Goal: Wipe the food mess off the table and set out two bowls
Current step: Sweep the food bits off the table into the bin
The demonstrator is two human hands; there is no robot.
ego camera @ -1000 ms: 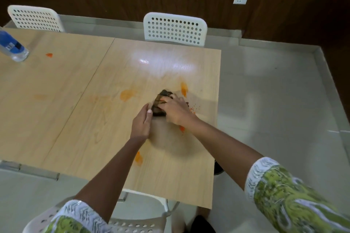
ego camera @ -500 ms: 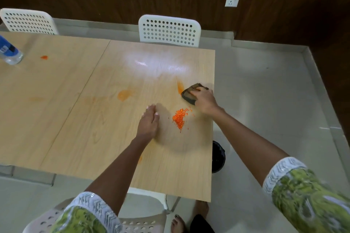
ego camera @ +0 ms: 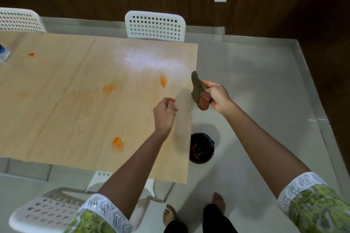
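My right hand grips a dark green and red sponge, held in the air just past the right edge of the light wooden table. Beside it, over the table's right edge, my left hand hovers with its fingers curled; it is blurred. Orange food stains lie on the table: one near the sponge, one in the middle, one near the front. A small orange spot sits far left. No bowls are in view.
A black bin with orange scraps stands on the floor below the table's right edge. White perforated chairs stand at the far side, far left and near me. A water bottle sits at the left edge.
My right hand lifted the sponge off the table and out past its right edge. The pile of orange crumbs is gone from the table. My left hand moved right, toward the edge.
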